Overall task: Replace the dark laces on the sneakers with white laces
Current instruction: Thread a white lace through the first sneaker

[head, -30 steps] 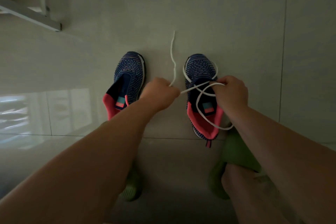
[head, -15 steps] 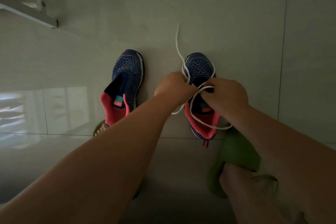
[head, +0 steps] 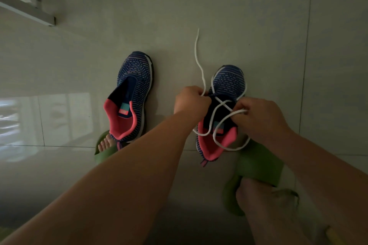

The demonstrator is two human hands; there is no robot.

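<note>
— What's happening down there on the floor (head: 239,16)?

— A person is crouching over two blue knit sneakers with pink linings. The left sneaker (head: 131,97) is standing bare, with no lace in it at all. The right sneaker (head: 227,85) is getting the white lace (head: 216,114).

— And the hands?

— The left hand (head: 191,100) is curling into a closed fist at the near side of the right sneaker's tongue, pinching one strand of the lace. That strand is running out past the knuckles and trailing away across the tiles, its tip lying well beyond the toe. The right hand (head: 260,114) is closing its fingers on the other strand at the opposite side of the shoe.

— Is the lace sitting neatly?

— Not really. It's crossing once over the tongue, and slack loops are spilling over the pink collar onto the floor beside the heel.

— Anything else nearby?

— Green slippers (head: 256,167) on the person's feet, just behind the sneakers.
</note>
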